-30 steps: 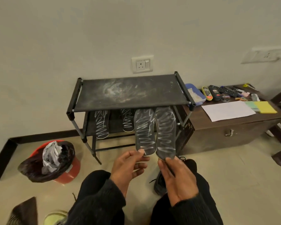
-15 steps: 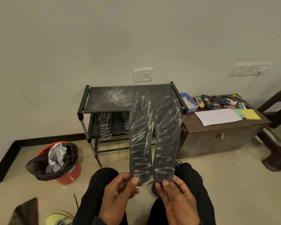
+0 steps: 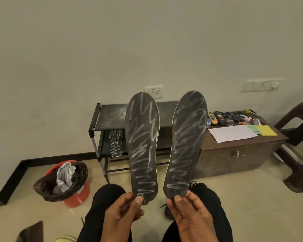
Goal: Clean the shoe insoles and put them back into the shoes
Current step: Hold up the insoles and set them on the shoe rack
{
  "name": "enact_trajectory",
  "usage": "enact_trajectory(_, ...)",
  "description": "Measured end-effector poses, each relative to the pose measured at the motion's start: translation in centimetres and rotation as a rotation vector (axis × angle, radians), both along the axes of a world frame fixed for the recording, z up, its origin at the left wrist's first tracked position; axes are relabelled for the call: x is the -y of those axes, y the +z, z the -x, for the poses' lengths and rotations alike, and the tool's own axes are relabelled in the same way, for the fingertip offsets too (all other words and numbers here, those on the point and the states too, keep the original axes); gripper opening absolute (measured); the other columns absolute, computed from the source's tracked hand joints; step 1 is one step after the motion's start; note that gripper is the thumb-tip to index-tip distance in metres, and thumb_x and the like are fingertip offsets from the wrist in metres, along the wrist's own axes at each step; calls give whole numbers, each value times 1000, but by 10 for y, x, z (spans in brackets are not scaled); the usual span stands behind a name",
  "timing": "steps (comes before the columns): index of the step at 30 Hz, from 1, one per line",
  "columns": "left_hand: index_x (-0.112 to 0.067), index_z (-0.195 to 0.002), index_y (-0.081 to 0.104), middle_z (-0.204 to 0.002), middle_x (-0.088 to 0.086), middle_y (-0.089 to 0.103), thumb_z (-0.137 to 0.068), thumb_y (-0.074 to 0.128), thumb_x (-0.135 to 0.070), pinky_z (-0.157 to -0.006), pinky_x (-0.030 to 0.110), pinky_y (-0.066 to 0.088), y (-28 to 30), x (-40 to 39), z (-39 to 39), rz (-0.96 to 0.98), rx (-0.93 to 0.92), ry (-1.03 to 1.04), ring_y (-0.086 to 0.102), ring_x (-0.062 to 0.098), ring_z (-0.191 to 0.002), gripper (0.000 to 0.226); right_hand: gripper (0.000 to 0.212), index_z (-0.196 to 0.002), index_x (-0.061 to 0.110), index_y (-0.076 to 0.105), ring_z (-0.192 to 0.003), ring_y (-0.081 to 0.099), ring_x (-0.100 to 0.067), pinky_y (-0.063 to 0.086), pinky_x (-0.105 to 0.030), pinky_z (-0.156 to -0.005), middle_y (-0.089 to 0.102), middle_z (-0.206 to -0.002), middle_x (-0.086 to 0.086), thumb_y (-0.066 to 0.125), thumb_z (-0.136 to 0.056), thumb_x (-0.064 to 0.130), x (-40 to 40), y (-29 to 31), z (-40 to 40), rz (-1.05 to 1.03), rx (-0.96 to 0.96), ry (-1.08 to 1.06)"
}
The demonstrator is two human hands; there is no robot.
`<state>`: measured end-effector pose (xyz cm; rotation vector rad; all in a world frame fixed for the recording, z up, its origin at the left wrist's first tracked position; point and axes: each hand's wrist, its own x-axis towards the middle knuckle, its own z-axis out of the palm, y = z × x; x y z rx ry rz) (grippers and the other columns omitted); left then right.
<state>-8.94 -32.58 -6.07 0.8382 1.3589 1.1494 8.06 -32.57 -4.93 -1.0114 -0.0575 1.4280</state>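
- The left hand (image 3: 122, 212) pinches the heel of the left insole (image 3: 142, 145), which stands upright at about 12 o'clock from it.
- The right hand (image 3: 191, 213) pinches the heel of the right insole (image 3: 185, 145), tilted toward 1 o'clock; the two insoles are apart.
- Another chalk-marked insole (image 3: 115, 144) lies on the rack (image 3: 110, 117), at 10 o'clock.
- A dark shoe (image 3: 168, 212), mostly hidden, seems to sit between the knees.
- The lined bin (image 3: 65, 182) stands at 9 o'clock.

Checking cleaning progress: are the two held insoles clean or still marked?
Still marked. White chalk-like scribbles cover the left insole and right insole, each pinched at the heel by a hand.
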Motion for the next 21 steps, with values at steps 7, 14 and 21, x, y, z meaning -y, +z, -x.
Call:
enact_trajectory(7,-3,-102,74,-83,19,77,-91,70,-7,-69,34,55,-90,2,0,312,61,127,62,22,-69,13,28,-117,-12,60,-91,66,-35,62,-38,-68,68,-108,-29,53,-92,-18,-8,-85,20,394,-41,41)
enact_trajectory(14,-2,-81,74,-78,16,72,-96,66,-9,-68,33,51,-171,-68,-24,460,51,234,62,25,-71,18,19,-97,-7,60,-80,58,-26,61,-43,-70,60,-97,-21,49,-91,-21,-75,-169,37,631,-24,-108)
enact_trajectory(21,-7,-84,77,-68,6,75,-88,76,-15,-79,41,63,-295,-142,-38,712,-121,324,72,24,-69,9,20,-85,3,55,-70,63,-30,57,-44,-63,63,-83,-14,60,-87,-16,-150,-265,29,804,119,-99)
